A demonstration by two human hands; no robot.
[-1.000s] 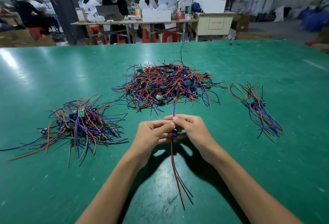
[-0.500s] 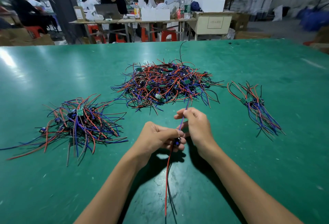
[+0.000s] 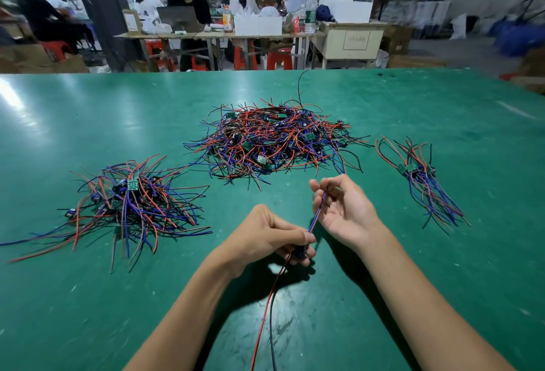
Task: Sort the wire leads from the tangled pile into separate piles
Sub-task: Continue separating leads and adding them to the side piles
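Your left hand (image 3: pixel 272 238) grips the lead (image 3: pixel 317 212) at its dark middle; its blue end runs up between your right hand's (image 3: pixel 343 208) loosely curled fingers.

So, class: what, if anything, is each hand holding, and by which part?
One wire lead: left hand grips its dark module end; right hand pinches its blue-red wires.

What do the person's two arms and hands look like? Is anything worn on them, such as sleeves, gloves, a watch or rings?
Both forearms are bare as far as the picture shows them; no sleeve edge is in view. The left hand and the right hand wear no gloves. No watch, bracelet or ring shows on either wrist or on the fingers that are visible. I see no markings.
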